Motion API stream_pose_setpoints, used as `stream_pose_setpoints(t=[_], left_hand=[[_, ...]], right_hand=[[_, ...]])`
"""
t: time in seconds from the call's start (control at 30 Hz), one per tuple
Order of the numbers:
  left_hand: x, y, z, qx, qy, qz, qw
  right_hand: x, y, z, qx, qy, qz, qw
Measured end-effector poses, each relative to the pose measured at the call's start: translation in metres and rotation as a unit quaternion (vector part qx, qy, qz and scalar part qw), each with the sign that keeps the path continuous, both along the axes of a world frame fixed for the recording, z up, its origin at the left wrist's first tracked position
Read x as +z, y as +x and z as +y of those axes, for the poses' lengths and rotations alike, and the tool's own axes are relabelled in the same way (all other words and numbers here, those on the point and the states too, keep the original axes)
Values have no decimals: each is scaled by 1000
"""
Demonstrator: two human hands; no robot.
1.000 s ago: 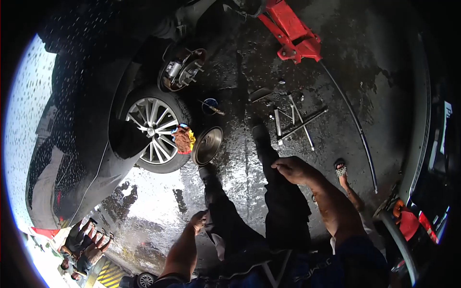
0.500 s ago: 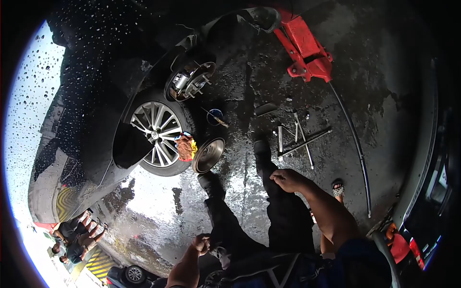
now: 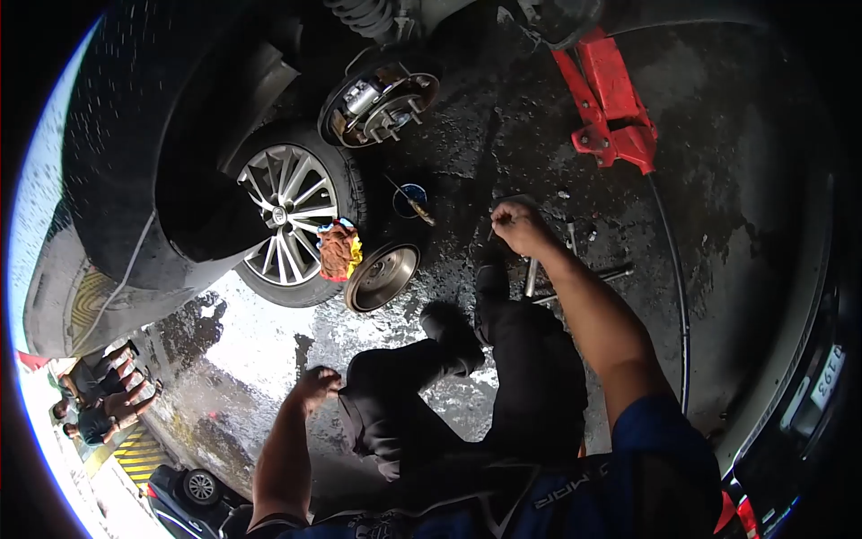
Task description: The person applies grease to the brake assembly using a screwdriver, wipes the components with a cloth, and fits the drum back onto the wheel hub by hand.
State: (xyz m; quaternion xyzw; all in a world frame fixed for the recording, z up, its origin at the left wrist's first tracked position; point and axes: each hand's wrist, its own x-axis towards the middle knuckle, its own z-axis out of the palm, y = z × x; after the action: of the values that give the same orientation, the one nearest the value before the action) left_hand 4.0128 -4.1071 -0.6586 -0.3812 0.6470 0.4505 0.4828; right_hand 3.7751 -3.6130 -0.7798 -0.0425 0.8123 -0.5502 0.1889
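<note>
My left hand is closed at the knee of my dark trousers; whether its curled fingers grip the cloth, I cannot make out. My right hand reaches forward above the floor, fingers bent together near a flat dark piece. Anything inside that hand is too small to name. Below my right forearm lies a cross-shaped lug wrench, partly covered by the arm. A brake drum leans beside a bunched reddish-brown rag. Past them is a blue-rimmed tub with a brush across it.
A wheel lies against the car's body. The exposed brake assembly with studs sits above it. A red floor jack with a long handle stands at right. Other people sit at the far left.
My right hand has moved forward from beside my thigh to over the floor by the wrench. My left hand has shifted left and up. My knees are more bent, and the view is lower.
</note>
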Motion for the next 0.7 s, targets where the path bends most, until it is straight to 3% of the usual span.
stream_pose_setpoints(t=[0.07,0.13,0.2,0.27,0.33,0.4,0.47,0.5,0.53,0.63,0.7], left_hand=[[-33,-49,8,-233,-182,77,952],[-66,-86,13,-283,-267,262,883],[-110,-113,9,-309,-277,459,785],[-151,-140,6,-330,-308,517,728],[-145,-172,32,-186,-317,464,806],[-171,-192,63,-98,-253,565,779],[-182,-185,93,-116,-268,552,781],[-190,-185,102,-156,-266,548,777],[-197,-186,108,-279,-247,574,729],[-196,-180,141,-184,-209,593,755],[-195,-177,151,-171,-205,491,830]], right_hand=[[-35,-27,-23,30,5,-17,999],[-57,-50,-50,64,14,22,998],[-85,-71,-77,93,62,30,993],[-86,-85,-108,102,116,20,988],[-107,-97,-138,106,108,42,988],[-131,-114,-160,117,112,69,984],[-150,-123,-171,123,97,115,981],[-155,-126,-175,122,100,77,984],[-160,-125,-177,127,104,79,983],[-175,-124,-180,151,126,53,979],[-193,-121,-179,231,162,157,946]])
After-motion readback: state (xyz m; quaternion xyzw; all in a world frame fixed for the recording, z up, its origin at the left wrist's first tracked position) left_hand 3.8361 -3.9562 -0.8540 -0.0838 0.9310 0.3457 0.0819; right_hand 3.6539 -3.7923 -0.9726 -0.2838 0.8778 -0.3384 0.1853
